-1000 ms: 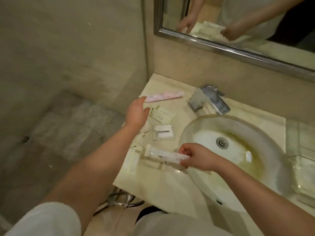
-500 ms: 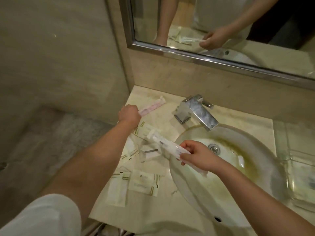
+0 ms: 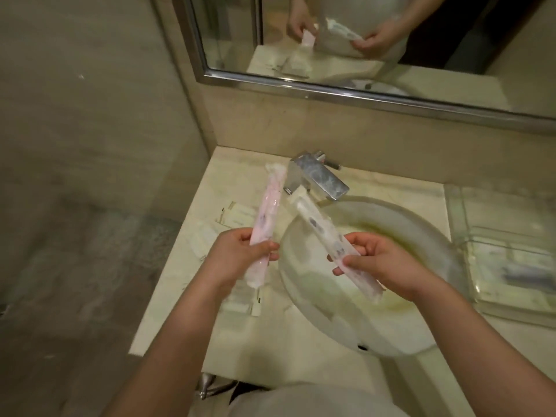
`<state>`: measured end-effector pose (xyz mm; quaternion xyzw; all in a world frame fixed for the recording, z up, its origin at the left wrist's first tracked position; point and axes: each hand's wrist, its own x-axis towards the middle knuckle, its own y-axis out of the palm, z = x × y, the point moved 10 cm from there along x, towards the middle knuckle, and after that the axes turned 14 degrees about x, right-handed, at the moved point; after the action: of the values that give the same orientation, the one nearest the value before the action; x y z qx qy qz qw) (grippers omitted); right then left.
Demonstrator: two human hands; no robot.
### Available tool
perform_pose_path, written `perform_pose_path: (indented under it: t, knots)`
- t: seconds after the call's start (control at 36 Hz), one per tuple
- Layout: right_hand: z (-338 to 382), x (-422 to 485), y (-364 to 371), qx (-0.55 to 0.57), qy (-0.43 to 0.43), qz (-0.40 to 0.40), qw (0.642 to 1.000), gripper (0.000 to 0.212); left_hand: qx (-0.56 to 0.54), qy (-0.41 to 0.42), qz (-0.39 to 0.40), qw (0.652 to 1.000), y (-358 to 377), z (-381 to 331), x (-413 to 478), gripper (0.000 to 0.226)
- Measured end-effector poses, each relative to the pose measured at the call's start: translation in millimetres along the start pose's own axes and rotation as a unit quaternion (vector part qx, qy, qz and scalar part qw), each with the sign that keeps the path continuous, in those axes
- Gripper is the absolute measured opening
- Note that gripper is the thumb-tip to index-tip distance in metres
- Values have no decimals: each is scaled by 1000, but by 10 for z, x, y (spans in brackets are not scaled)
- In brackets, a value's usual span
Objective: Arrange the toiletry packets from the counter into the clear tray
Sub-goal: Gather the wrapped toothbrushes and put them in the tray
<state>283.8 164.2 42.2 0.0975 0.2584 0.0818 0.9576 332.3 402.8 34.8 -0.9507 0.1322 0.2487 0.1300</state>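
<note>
1. Left hand point(image 3: 237, 257): fingers point(image 3: 264, 246) clenched around the lower part of a pink packet point(image 3: 266, 218), held upright over the worktop point(image 3: 240, 335) edge beside the basin point(image 3: 376, 335).
2. Right hand point(image 3: 382, 263): fingers point(image 3: 349, 261) grasping a clear packet point(image 3: 328, 239) near its middle, tilted over the basin with its top just beside the tap point(image 3: 319, 176).
3. Flat packets point(image 3: 237, 215): several lie on the worktop left of the basin, partly hidden by the left arm.
4. Tray point(image 3: 511, 308): clear, right of the basin, well apart from both hands; contents blurred.
5. Risks, as judged: a loose grip on slick wrapping could drop either packet into the basin; carrying both across at once could clip the tap; the tray's clear rim is hard to see and could be knocked.
</note>
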Motion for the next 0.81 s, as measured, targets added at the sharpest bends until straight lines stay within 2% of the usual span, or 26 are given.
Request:
perform_pose_path:
  t: [0.14, 0.31, 0.58, 0.81]
  knots:
    - [-44, -506, -434, 55, -25, -22, 998, 24, -32, 6, 44, 998, 690, -61, -258, 8]
    - [-112, -1163, -1127, 34, -31, -64, 997, 21, 0, 17, 135, 991, 1656, -324, -401, 27]
    - [-81, -2106, -2239, -19, -47, -80, 995, 23, 74, 26, 180, 981, 3086, -725, -622, 38]
    - [-229, -2453, -2807, -13, -44, -83, 996, 23, 75, 1, 180, 981, 3669, -683, -795, 38]
